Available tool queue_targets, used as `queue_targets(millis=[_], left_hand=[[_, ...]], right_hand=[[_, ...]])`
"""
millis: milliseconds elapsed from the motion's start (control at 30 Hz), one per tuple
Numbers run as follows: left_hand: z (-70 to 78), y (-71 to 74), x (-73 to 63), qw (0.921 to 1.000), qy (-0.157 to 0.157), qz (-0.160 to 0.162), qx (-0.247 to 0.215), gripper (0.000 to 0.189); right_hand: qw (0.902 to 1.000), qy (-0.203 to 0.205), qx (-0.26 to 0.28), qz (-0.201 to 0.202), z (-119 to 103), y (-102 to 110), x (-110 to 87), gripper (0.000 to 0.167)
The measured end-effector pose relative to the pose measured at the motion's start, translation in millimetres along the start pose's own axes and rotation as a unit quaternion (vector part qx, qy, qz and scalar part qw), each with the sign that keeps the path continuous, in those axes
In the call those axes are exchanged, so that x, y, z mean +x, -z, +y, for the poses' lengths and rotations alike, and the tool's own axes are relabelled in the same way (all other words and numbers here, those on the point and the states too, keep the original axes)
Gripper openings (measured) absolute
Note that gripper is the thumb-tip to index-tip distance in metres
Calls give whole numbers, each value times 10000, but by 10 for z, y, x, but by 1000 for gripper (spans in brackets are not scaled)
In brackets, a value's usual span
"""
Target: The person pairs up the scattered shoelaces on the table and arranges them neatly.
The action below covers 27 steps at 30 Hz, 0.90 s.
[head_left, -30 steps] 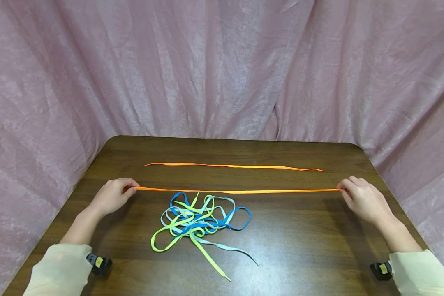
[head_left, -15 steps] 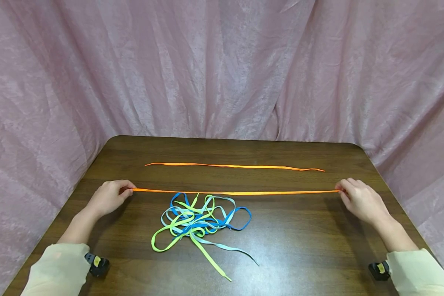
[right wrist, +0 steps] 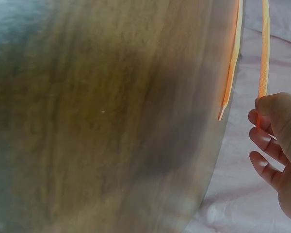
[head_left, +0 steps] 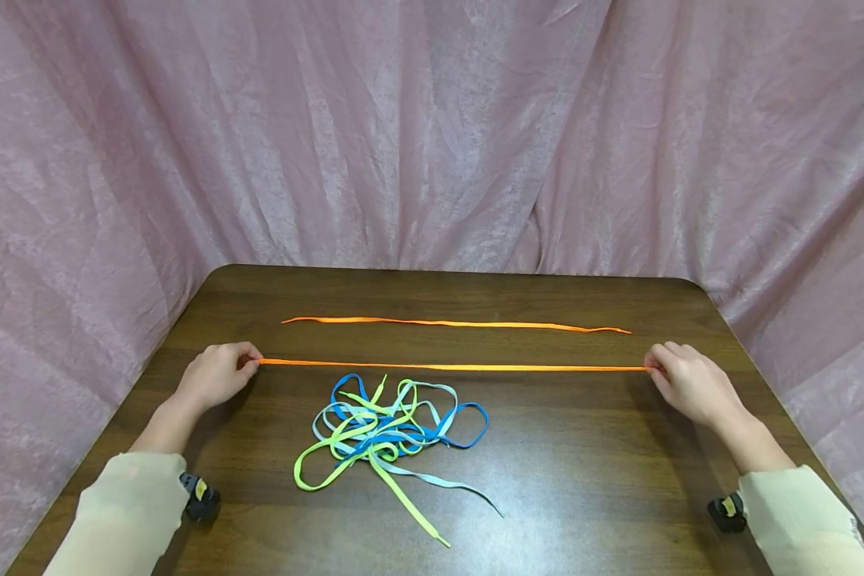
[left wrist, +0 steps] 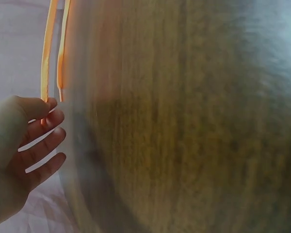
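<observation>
one orange shoelace [head_left: 454, 367] is stretched above the table [head_left: 583, 496], its ends pinched between thumb and fingertips of left hand [head_left: 216, 375] and right hand [head_left: 694, 383], and could be lost from one pinch if pulled too strongly, or caught on the tangled shoelaces [head_left: 385, 437] if lowered nearby.

A pale pink, velvety fabric curtain [head_left: 432, 136] hangs in loose vertical folds across the far side and continues along the left and right. In front of it stands a dark brown, wood-grained table [head_left: 576, 448] with rounded far left and far right corners. Whitish glare [head_left: 526, 472] shines on its near half.
</observation>
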State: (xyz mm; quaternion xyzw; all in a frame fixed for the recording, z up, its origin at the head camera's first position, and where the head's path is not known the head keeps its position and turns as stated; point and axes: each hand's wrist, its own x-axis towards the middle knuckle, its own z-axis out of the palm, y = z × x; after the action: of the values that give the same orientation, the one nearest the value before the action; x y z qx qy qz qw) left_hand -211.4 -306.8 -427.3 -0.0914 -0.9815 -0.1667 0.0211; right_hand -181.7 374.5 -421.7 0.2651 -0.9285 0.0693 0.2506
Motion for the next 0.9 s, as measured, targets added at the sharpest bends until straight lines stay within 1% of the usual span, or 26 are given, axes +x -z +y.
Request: queue_targets(millis=[200, 300, 433, 533, 667, 800, 900], left_hand=[[-11, 17, 127, 9993, 11, 248, 262, 12], [-8, 33, 187, 9986, 40, 379, 372, 12], [-8, 58, 258, 9980, 162, 436, 437, 13], [-1, 76, 309, 9978, 240, 451, 425, 12], [16, 92, 378, 9973, 345, 563, 332, 10], [13, 95, 433, 9964, 517, 624, 251, 8], [-3, 92, 466, 9956, 665, 622, 242, 8]], right_hand=[[9998, 54, -14, -191, 47, -55, 107, 15], [9998, 29, -14, -218, 57, -79, 164, 17], [9997, -17, -48, -238, 87, -117, 227, 18], [9996, -66, -49, -277, 116, -141, 264, 16], [9990, -247, -19, -374, 157, -165, 315, 14], [9974, -475, 40, -534, 192, -182, 366, 13], [9961, -564, 90, -678, 214, -199, 402, 12]])
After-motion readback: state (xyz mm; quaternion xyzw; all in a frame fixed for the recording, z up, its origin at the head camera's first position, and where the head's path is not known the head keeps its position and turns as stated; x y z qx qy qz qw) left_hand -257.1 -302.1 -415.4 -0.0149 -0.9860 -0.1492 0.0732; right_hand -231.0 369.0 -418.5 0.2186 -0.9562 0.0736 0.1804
